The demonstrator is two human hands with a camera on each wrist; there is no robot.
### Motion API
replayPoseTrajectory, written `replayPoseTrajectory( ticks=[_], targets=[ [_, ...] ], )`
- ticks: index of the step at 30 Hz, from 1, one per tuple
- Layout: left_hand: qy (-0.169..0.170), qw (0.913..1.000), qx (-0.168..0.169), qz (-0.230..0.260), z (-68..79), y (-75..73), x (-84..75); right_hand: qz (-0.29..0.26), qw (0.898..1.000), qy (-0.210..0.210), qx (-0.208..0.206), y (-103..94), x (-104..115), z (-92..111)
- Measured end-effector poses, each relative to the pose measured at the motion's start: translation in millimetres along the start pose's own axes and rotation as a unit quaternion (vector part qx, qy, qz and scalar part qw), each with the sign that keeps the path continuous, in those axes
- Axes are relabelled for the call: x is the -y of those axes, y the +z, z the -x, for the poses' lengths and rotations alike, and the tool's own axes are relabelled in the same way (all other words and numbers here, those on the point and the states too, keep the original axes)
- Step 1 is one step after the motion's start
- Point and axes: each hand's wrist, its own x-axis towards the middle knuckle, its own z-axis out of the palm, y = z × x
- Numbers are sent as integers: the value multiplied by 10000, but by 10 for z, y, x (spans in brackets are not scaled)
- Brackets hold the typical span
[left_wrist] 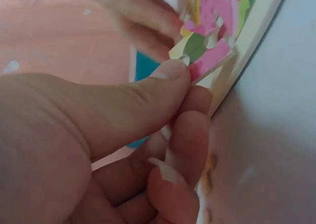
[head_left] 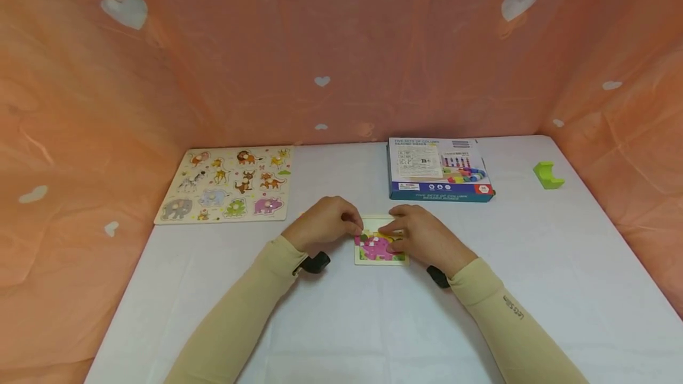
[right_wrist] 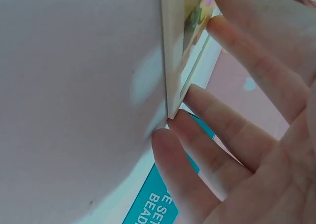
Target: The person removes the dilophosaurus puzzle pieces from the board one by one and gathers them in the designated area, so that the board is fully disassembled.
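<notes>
My left hand pinches a jigsaw piece between thumb and index finger. The piece is pink, green and cream, and in the head view it is at the upper left of a small puzzle board. A pink animal picture fills the lower part of that board, inside a pale wooden rim. Over the board's right side lies my right hand, its fingers extended. In the right wrist view, fingertips rest along the rim and one reaches onto the picture.
A wooden animal peg puzzle lies at the back left. Behind the small board is a boxed beaded set, and a green block with a curved notch stands at the far right. Orange cloth hangs along the table's back.
</notes>
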Motion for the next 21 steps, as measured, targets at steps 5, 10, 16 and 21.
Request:
replayPoseTrajectory(
  ticks=[5, 10, 16, 21],
  targets=[
    [24, 9999, -129, -33, 155, -190, 191, -53, 9999, 112, 45, 5, 12, 11],
    [-203, 9996, -202, -34, 400, -458, 464, -156, 9996, 211, 59, 14, 1, 6],
    [-623, 9979, -202, 1, 586, -650, 677, -229, 9994, 236, 47, 11, -6, 9],
    [-744, 9971, -76, 166, 609, -663, 732, -261, 9991, 318, 96, 14, 5, 10]
  ],
)
